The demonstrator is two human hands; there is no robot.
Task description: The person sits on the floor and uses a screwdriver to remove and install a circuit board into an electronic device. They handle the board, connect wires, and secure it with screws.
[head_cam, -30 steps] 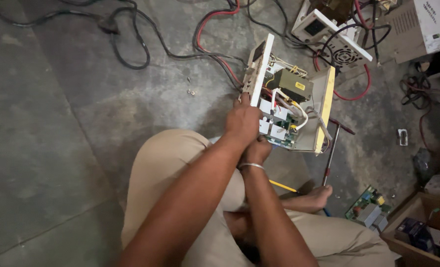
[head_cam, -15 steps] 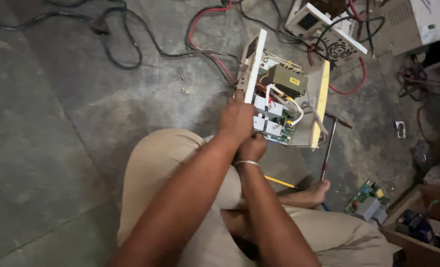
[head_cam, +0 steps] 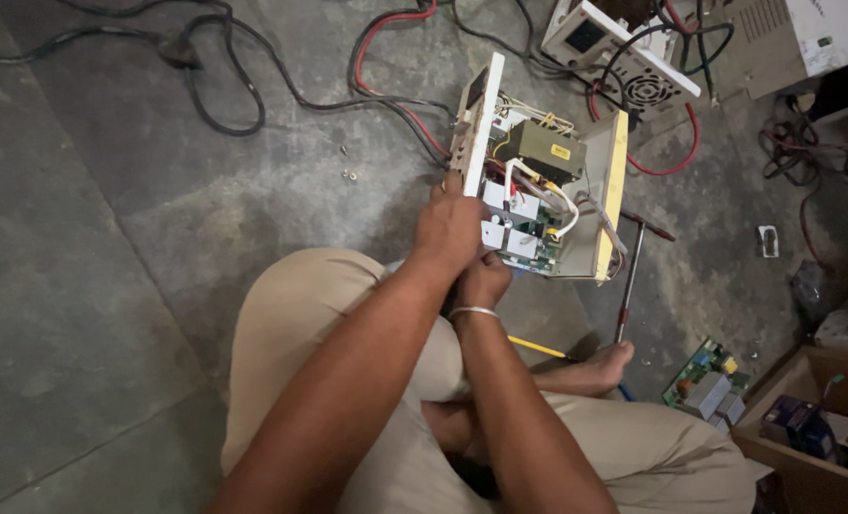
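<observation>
An opened white electrical unit (head_cam: 607,200) stands on the concrete floor in front of my knees, showing a transformer (head_cam: 541,152), white relays and wires. Its front panel (head_cam: 478,122) stands upright on the left side. My left hand (head_cam: 450,228) grips the unit's near left edge by the panel. My right hand (head_cam: 484,278) is closed just below it, against the near edge of the circuit board; what it holds is hidden under my left hand.
Black and red cables (head_cam: 386,57) trail across the floor behind the unit. Two more white units (head_cam: 624,57) (head_cam: 795,38) sit at the back right. A metal-shafted tool (head_cam: 628,286), a yellow tool (head_cam: 538,347), a loose circuit board (head_cam: 709,381) and a cardboard box (head_cam: 805,428) lie right.
The hands stay on the unit's near left edge. The view has shifted slightly, with the unit sitting a little higher in frame than one second ago.
</observation>
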